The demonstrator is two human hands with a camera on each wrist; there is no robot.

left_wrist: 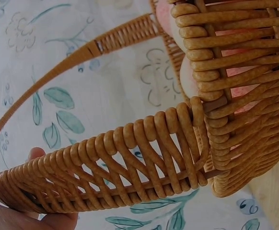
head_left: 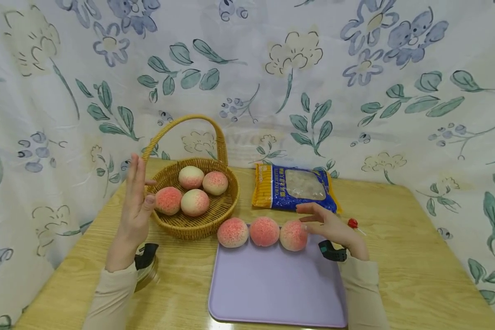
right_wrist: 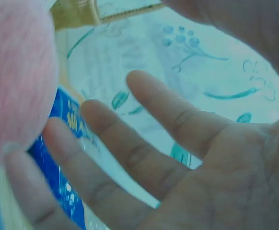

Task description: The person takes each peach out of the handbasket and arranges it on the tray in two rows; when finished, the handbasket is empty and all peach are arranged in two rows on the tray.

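My left hand [head_left: 135, 215] is raised at the left side of the wicker basket [head_left: 191, 231], its fingers mostly straight. In the left wrist view the basket's handle [left_wrist: 130, 153] crosses in front of that hand, hiding much of it. Several pink and cream peaches [head_left: 195, 202] lie in the basket. Three more line the far edge of the lilac tray [head_left: 276, 284]: a left peach [head_left: 233, 233], a middle one and a right peach [head_left: 294, 236]. Beside the right peach, my right hand [head_left: 327, 224] has its fingers spread and loosely bent, fingertips right at its surface.
A blue and yellow bag of orecchiette pasta [head_left: 294, 188] lies behind the tray. To the right is a red lollipop [head_left: 353, 223]. A round glass container [head_left: 148, 277] is partly hidden under my left wrist. Floral cloth [head_left: 247, 82] hangs behind the wooden table [head_left: 420, 256].
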